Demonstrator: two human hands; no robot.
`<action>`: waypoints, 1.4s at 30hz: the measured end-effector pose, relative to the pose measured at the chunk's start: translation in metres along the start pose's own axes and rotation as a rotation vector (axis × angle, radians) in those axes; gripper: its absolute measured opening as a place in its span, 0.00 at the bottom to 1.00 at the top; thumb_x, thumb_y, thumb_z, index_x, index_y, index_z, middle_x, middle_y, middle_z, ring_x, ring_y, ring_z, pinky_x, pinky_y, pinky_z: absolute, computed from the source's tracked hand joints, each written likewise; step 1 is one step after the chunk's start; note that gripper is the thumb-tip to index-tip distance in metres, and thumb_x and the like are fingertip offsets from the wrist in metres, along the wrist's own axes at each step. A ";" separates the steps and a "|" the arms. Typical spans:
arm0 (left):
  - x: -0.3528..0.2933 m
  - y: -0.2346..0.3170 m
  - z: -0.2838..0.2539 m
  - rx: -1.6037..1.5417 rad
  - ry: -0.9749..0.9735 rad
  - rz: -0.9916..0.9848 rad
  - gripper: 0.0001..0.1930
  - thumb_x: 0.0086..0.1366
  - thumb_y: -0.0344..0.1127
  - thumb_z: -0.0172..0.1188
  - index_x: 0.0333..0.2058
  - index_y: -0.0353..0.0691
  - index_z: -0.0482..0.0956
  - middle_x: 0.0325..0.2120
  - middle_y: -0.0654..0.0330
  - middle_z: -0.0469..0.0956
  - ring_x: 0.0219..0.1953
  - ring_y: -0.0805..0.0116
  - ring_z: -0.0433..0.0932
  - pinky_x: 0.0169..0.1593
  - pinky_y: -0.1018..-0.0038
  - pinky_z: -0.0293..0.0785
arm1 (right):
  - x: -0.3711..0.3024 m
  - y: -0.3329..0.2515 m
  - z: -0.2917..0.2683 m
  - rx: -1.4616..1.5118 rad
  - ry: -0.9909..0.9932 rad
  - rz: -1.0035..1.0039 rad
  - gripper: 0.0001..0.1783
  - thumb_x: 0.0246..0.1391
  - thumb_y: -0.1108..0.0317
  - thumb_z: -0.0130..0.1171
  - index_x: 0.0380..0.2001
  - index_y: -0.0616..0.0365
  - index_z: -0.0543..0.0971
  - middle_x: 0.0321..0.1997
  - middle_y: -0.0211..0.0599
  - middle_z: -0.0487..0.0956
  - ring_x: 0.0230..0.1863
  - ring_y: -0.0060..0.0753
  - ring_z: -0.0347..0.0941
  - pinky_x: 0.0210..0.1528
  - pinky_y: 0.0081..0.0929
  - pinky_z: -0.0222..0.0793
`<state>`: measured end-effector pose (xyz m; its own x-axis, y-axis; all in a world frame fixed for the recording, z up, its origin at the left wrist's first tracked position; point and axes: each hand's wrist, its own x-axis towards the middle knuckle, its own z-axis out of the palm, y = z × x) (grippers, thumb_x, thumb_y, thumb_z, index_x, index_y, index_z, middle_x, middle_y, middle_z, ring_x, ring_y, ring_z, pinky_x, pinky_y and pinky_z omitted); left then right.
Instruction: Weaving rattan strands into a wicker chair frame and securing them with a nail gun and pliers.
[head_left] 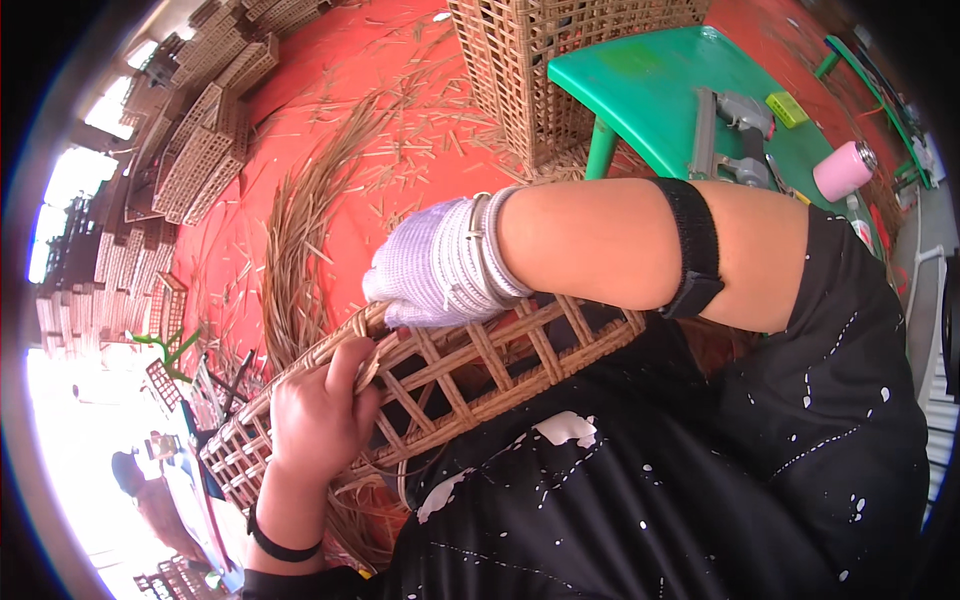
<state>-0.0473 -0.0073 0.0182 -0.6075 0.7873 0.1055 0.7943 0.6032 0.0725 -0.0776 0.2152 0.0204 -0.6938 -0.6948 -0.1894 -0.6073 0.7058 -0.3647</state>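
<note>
the long brown openwork basket of woven cane (500,400) is in front of the person's body, slanting from the lower left to the upper right, just over the black cloth with white spots (700,460). i cannot tell if the basket is resting on the lap. both hands are at its upper rim, near to each other.

the bare left hand (322,420) is closed on the rim, with the thumb and the forefinger bent close together. a short, pale piece of cane (368,372) shows beside these 2 fingers. around the left wrist is a thin black band (280,545).

the right hand in a white and pale purple knitted glove (435,265) is curled over the same rim and gripping it, but its fingertips are partly hidden. a wide black strap (692,235) goes around the right arm.

beyond the hands, a thick bundle of dry brown strips (305,240) lies on the red floor (290,110). at the upper right, a green smooth-topped table (635,80) carries a grey metal nail gun (745,110), a small yellow box (787,110) and a pink cylindrical bottle with a dark cap (843,175). a tall brown woven basket (520,70) stands beside this table.
</note>
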 end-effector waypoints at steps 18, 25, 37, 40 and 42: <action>-0.012 -0.014 0.010 -0.122 0.069 -0.081 0.13 0.56 0.25 0.54 0.41 0.41 0.76 0.17 0.52 0.74 0.18 0.53 0.75 0.22 0.65 0.69 | -0.005 -0.014 -0.014 -0.042 -0.072 0.034 0.16 0.55 0.59 0.50 0.35 0.58 0.82 0.31 0.48 0.81 0.36 0.51 0.78 0.39 0.46 0.72; -0.024 0.011 0.003 -0.187 0.166 -0.201 0.13 0.60 0.24 0.54 0.45 0.37 0.76 0.22 0.52 0.78 0.16 0.64 0.76 0.23 0.74 0.69 | -0.008 -0.002 -0.007 0.002 -0.028 -0.027 0.17 0.55 0.60 0.49 0.34 0.59 0.82 0.32 0.49 0.81 0.36 0.51 0.78 0.39 0.46 0.72; -0.010 0.023 -0.002 -0.507 0.007 -0.405 0.10 0.62 0.33 0.54 0.39 0.35 0.77 0.18 0.46 0.74 0.24 0.46 0.76 0.28 0.60 0.71 | 0.001 0.012 0.015 0.014 0.206 -0.143 0.16 0.57 0.58 0.48 0.34 0.59 0.78 0.32 0.50 0.79 0.37 0.54 0.76 0.42 0.46 0.70; -0.011 0.025 0.002 -0.586 0.091 -0.380 0.07 0.63 0.31 0.53 0.33 0.32 0.76 0.16 0.46 0.71 0.20 0.49 0.71 0.25 0.62 0.67 | -0.001 0.005 0.005 -0.005 0.105 -0.123 0.17 0.59 0.60 0.49 0.46 0.58 0.74 0.41 0.48 0.76 0.42 0.53 0.74 0.45 0.42 0.71; -0.016 0.018 0.014 -0.560 0.167 -0.312 0.07 0.65 0.31 0.53 0.32 0.32 0.75 0.15 0.48 0.68 0.15 0.55 0.67 0.23 0.66 0.65 | -0.001 0.006 0.008 0.015 0.119 -0.164 0.16 0.59 0.61 0.50 0.47 0.59 0.73 0.40 0.48 0.76 0.41 0.53 0.74 0.44 0.41 0.71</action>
<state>-0.0237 -0.0072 0.0044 -0.8364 0.5287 0.1446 0.4916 0.6069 0.6245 -0.0778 0.2190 0.0111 -0.6277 -0.7783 -0.0181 -0.7103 0.5821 -0.3957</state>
